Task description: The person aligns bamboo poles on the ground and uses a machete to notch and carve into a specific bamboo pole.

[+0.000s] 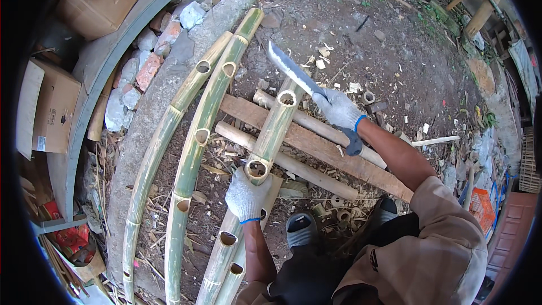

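My right hand (339,109), in a grey knit glove with a blue cuff, is closed round the handle of a machete (292,69). Its long blade points up and left, near the far end of a green bamboo pole (273,127). Large rounded holes are cut along that pole, which lies over wooden supports. My left hand (247,196), gloved the same way, grips the pole just below one of the holes. Two more bamboo poles with cut holes, a middle one (195,158) and an outer one (155,144), lie to the left. Another cut pole (236,268) lies partly under the held one.
A flat wooden plank (333,155) and round poles (316,176) cross beneath the bamboo. Chips and short bamboo rings (368,97) litter the dirt. Rocks (149,70), a grey metal frame (79,130) and cardboard boxes (56,104) line the left. An orange crate (481,209) stands right.
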`<state>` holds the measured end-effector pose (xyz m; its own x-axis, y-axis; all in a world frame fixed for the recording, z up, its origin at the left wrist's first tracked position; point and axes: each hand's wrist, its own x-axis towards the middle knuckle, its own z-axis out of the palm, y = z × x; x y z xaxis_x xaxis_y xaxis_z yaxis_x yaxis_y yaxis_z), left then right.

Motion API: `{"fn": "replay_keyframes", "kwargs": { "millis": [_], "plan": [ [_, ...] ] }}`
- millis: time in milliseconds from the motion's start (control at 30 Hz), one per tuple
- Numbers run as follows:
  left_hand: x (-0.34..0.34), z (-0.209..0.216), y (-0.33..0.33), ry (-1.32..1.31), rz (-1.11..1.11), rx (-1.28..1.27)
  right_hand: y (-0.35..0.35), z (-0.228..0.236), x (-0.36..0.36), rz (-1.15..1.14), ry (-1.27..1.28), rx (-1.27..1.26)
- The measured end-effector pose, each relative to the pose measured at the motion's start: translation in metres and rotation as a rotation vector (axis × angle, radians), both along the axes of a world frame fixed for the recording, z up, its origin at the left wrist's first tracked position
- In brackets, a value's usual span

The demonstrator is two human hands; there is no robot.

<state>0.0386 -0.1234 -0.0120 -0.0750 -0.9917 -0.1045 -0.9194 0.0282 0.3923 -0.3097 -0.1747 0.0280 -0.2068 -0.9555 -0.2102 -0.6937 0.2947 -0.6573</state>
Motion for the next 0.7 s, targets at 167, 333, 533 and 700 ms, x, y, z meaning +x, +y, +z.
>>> {"fn": "replay_keyframes", "kwargs": {
  "millis": [167, 333, 533, 700],
  "plan": [
    [0.006, -0.009, 0.004, -0.010, -0.005, -0.008, 0.004, -0.026, -0.007, 0.271, 0.127, 0.114],
    [-0.001, 0.010, 0.003, -0.030, -0.004, 0.051, 0.017, 0.012, 0.010, 0.008, -0.105, 0.126],
    [0.001, 0.007, 0.007, -0.016, 0.003, 0.005, 0.067, 0.017, 0.030, 0.301, 0.467, -0.031],
    [-0.003, -0.001, 0.010, -0.097, -0.020, -0.058, 0.152, 0.046, 0.058, 0.273, 0.380, -0.084]
  ]
}}
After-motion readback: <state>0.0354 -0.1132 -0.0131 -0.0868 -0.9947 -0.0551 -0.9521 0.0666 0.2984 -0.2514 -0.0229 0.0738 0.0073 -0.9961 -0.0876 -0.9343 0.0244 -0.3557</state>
